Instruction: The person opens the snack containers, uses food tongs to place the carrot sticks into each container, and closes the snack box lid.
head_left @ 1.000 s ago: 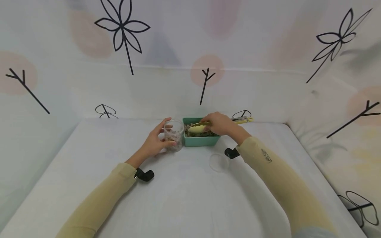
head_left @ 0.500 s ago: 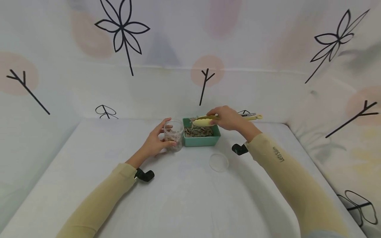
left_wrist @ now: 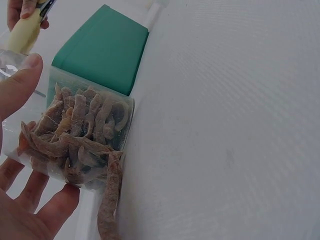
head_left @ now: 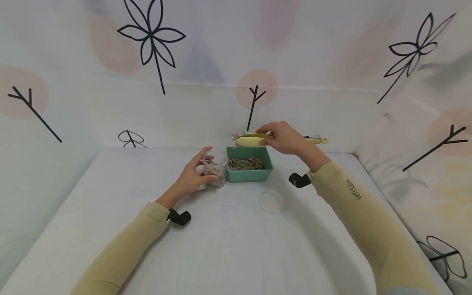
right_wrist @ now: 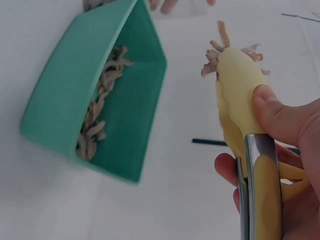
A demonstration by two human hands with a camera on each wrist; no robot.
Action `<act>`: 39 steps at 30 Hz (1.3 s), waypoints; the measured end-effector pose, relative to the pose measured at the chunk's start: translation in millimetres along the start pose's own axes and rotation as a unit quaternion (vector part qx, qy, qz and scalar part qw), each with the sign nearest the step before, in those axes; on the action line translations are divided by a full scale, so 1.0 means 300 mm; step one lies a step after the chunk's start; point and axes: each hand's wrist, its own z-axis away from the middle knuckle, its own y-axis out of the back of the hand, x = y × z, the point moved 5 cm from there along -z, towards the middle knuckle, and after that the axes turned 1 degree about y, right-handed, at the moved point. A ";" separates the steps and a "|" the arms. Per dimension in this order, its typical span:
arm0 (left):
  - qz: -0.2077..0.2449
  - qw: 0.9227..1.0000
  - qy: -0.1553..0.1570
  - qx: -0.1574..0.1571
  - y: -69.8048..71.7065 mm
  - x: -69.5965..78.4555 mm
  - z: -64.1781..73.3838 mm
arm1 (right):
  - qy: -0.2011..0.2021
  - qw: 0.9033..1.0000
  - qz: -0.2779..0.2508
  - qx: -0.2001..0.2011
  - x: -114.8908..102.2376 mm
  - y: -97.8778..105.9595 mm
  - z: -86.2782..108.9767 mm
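Note:
My left hand [head_left: 193, 174] grips a clear jar [head_left: 215, 170], thumb on one side and fingers on the other. Brown, dried-looking strips [left_wrist: 75, 130] fill much of the jar in the left wrist view. One longer strip [left_wrist: 110, 200] shows along the jar's edge there. Raised over the green box [head_left: 248, 176], my right hand [head_left: 282, 139] squeezes yellow tongs [right_wrist: 240, 80] with metal arms. A bunch of strips [right_wrist: 212, 60] sticks out from the tongs' tips. More strips [head_left: 245, 164] lie in the box, right beside the jar.
A clear round lid [head_left: 271, 202] lies flat on the white table [head_left: 228, 246], in front of the box. Behind the table hangs a pale cloth backdrop [head_left: 206, 106] with plant drawings. A black wrist camera [head_left: 179, 217] sits at the left cuff.
My right hand has lifted the tongs up out of the green box, bringing a bunch of strips with them, and shifted slightly right. The left hand and jar have stayed put.

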 end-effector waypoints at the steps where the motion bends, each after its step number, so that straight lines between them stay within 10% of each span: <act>1: 0.001 1.000 0.001 0.001 0.002 -0.001 0.000 | 0.005 1.000 -0.005 0.001 -0.011 0.002 -0.001; 18: -0.007 1.000 0.029 0.007 0.004 0.004 -0.004 | 0.068 0.995 -0.070 -0.026 -0.156 -0.121 -0.046; 39: 0.011 1.000 0.010 0.000 0.004 0.000 -0.006 | 0.049 0.996 0.056 -0.042 -0.189 -0.115 -0.035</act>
